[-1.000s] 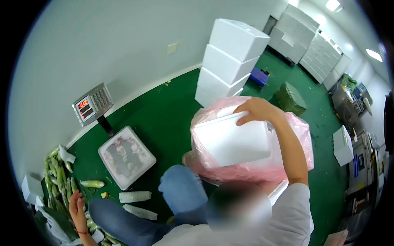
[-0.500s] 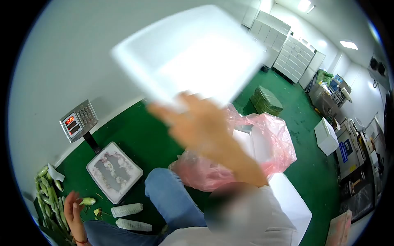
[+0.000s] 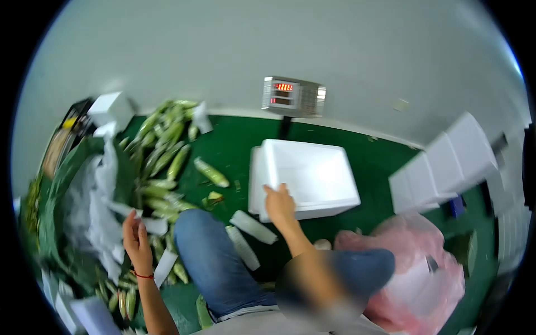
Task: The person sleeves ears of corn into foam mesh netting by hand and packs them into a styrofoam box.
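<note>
The right hand (image 3: 281,206) is pinching the near-left rim of a smooth, white foam box (image 3: 318,173) that's sitting open-topped just past those fingers, over the scale (image 3: 294,97). The left hand (image 3: 137,244) is hanging empty, fingers loosely spread, near some corn (image 3: 177,162). Green floor (image 3: 223,148) is lying below, grey wall (image 3: 212,56) rising beyond.

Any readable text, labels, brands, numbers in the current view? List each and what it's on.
None cleanly legible.
Scale display: red digits lit in the upper and lower rows, too blurred to quote.
Scale keypad: any key markings too small and blurred to read.
White foam box, stacked white boxes, pink bag: no lettering seen.
</note>
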Action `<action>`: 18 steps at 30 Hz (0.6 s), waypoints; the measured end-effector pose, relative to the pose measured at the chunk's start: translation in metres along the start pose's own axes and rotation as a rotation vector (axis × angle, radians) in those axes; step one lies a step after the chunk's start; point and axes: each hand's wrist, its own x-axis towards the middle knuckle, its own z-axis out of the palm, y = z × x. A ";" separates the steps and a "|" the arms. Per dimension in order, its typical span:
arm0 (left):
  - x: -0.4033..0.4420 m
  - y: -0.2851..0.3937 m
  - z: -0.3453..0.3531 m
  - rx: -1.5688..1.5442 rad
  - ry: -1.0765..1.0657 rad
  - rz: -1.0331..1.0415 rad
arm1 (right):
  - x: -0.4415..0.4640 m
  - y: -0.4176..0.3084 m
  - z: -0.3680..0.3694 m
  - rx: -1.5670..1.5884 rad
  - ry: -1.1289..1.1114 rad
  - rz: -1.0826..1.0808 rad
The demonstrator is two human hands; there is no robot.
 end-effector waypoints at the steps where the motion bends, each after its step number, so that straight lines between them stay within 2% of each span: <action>1: -0.017 -0.053 -0.011 0.052 0.097 0.049 | 0.007 0.006 0.018 0.054 0.069 -0.107; 2: -0.045 -0.106 -0.021 0.102 0.111 -0.004 | 0.014 0.012 0.037 0.117 0.132 -0.207; 3: -0.075 -0.117 -0.032 0.337 -0.020 -0.136 | 0.015 -0.002 0.041 0.087 0.255 -0.305; 4: -0.124 -0.170 -0.034 0.515 -0.060 -0.199 | 0.009 -0.017 0.032 0.068 0.388 -0.392; 5: -0.167 -0.200 -0.033 0.563 -0.258 -0.422 | 0.003 -0.028 0.030 0.206 0.422 -0.443; 7: -0.256 -0.198 -0.016 0.512 -0.442 -0.599 | -0.021 -0.033 0.053 0.464 0.174 -0.516; 10: -0.320 -0.188 0.014 0.445 -0.695 -0.821 | -0.086 -0.021 0.106 0.520 -0.340 -0.435; 12: -0.328 -0.192 0.018 0.438 -0.775 -0.920 | -0.138 0.010 0.154 0.324 -0.682 -0.273; 13: -0.326 -0.195 0.015 0.440 -0.793 -0.957 | -0.152 0.019 0.156 0.222 -0.943 -0.196; 15: -0.318 -0.199 0.006 0.445 -0.813 -1.011 | -0.193 0.050 0.174 0.240 -1.019 -0.270; 18: -0.307 -0.201 -0.001 0.445 -0.831 -1.070 | -0.201 0.052 0.185 0.248 -1.126 -0.191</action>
